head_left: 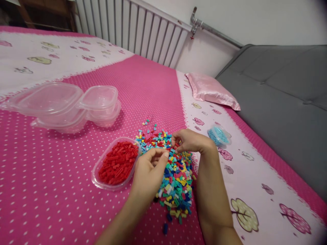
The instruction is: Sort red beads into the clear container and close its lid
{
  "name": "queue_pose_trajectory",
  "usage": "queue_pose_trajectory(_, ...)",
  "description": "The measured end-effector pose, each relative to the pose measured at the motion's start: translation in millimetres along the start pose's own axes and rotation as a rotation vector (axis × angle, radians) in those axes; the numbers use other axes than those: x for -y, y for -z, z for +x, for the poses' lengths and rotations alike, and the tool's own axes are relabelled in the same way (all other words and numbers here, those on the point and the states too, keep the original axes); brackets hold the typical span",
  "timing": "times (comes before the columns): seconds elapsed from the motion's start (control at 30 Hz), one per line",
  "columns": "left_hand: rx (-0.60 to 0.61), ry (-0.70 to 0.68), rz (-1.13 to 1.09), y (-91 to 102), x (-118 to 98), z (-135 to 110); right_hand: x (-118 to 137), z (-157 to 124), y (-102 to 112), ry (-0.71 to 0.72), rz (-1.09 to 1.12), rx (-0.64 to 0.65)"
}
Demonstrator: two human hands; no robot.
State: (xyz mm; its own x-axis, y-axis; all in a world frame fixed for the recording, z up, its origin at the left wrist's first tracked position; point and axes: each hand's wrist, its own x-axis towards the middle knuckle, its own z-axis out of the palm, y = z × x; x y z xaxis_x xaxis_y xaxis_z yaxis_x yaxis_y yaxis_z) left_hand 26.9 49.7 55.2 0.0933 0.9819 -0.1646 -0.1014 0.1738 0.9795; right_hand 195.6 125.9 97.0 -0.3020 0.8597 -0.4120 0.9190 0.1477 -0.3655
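Observation:
A heap of small mixed-colour toy building bricks [178, 183] lies spread on the bed. Over its left side is my left hand [150, 170], thumb and fingertips pinched together; what they hold, if anything, is hidden. My right hand [190, 140] reaches in from the right with its fingers bent in a pinch low over the heap. Red bricks show by its fingertips, but whether one is between them I cannot make out. Just left of my left hand stands a clear plastic tub [95, 175] filled with red bricks [118, 163].
Stacked clear plastic containers [58, 102] stand at the left. A small clear tub of light blue bricks [218, 135] sits to the right. Farther back are a pink pillow [211, 90], a grey padded headboard [278, 92] and a white radiator [138, 29]. A pink dotted bedsheet [51, 190] lies underneath.

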Motion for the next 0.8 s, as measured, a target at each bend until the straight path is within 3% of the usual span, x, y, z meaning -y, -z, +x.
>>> queue_pose_trajectory(0.13, -0.021, 0.192, -0.353, 0.8, -6, 1, 2, -5, 3, 0.041, -0.010, -0.104)
queue_pose_trajectory(0.23, 0.024, 0.383, -0.639, 2.7, -9, 3, 7, -12, 5, 0.161, 0.054, -0.196)
queue_pose_trajectory(0.4, 0.087, 0.529, -0.902, 3.1, -10, 5, 26, -27, 6, 0.457, 0.185, -0.129)
queue_pose_trajectory(0.63, 0.104, 0.518, -1.017, 2.5, -10, 5, 43, -43, 6, 0.549, 0.280, 0.007)
queue_pose_trajectory(0.8, 0.036, 0.560, -0.921, 3.6, -12, 5, 33, -41, 7, 0.420, 0.226, -0.236)
